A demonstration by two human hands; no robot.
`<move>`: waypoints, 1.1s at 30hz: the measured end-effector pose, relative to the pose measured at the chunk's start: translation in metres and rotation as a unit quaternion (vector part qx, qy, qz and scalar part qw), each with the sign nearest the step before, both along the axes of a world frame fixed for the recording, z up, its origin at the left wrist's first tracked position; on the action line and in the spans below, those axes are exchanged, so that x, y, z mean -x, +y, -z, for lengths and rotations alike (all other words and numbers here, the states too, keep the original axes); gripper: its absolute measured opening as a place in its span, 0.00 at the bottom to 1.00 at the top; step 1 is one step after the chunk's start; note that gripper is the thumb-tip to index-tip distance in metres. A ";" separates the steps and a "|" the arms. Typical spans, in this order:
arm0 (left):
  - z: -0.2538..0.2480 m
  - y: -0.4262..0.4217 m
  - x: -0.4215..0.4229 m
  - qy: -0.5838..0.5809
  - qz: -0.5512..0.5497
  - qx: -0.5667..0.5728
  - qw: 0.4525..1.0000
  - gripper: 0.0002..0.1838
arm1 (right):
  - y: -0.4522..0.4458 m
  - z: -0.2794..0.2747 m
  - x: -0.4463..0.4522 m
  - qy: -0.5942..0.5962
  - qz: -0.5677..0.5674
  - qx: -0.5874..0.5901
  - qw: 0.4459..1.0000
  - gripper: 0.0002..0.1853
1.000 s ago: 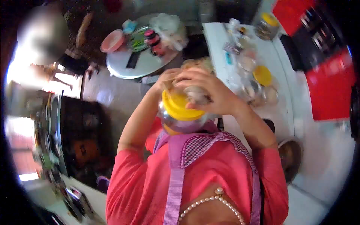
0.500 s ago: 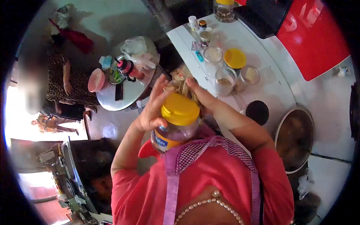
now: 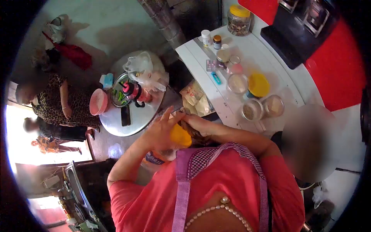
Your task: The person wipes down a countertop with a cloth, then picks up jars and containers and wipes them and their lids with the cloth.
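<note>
A clear plastic jar with a yellow lid (image 3: 181,137) leans in front of my chest. Its blue and orange label (image 3: 154,157) shows below my left forearm. My left hand (image 3: 164,129) lies curled over the jar, covering much of it, with fingertips beside those of my right hand. My right hand (image 3: 196,123) is closed at the upper edge of a bundle of brown dried pieces (image 3: 195,134) beside the lid. What the left fingertips pinch is hidden.
On the white counter (image 3: 201,58) stand glass jars (image 3: 273,106), another yellow-lidded jar (image 3: 239,21) and small bottles (image 3: 217,41). A round metal table (image 3: 112,123) holds a pink basket (image 3: 99,102) and phone (image 3: 125,116). People stand at left. A blurred shape (image 3: 309,143) hides the right side.
My hands have come together over the jar, fingertips meeting. The jar sits closer to my body and is more covered. The view has shifted, and a blurred shape now appears at right.
</note>
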State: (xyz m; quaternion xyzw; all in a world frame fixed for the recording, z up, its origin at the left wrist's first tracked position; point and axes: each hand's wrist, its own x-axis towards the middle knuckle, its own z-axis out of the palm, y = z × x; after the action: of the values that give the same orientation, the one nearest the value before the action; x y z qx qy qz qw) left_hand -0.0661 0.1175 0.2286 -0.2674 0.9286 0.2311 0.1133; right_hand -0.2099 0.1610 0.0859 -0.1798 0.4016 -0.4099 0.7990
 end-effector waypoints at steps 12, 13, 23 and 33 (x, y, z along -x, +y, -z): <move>-0.003 -0.098 -0.009 0.192 0.104 0.164 0.962 0.48 | -0.085 -0.041 0.023 -0.144 0.256 -0.001 0.956 0.21; -0.007 -0.108 -0.007 0.232 0.095 0.165 0.954 0.47 | -0.089 -0.056 0.030 -0.167 0.306 -0.009 0.937 0.21; -0.007 -0.230 0.125 0.620 -0.066 0.122 0.772 0.38 | -0.032 -0.140 0.091 -0.091 0.445 0.157 0.877 0.30; 0.072 -0.233 0.391 0.645 -0.042 0.057 0.761 0.40 | 0.135 -0.131 0.102 -0.048 0.687 0.327 0.647 0.29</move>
State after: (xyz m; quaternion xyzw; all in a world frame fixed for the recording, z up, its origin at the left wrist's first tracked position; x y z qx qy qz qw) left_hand -0.4568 -0.1157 0.1562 -0.0992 0.7815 0.3004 -0.5377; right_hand -0.3120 0.2961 0.2165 -0.0818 0.2108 -0.9543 0.1957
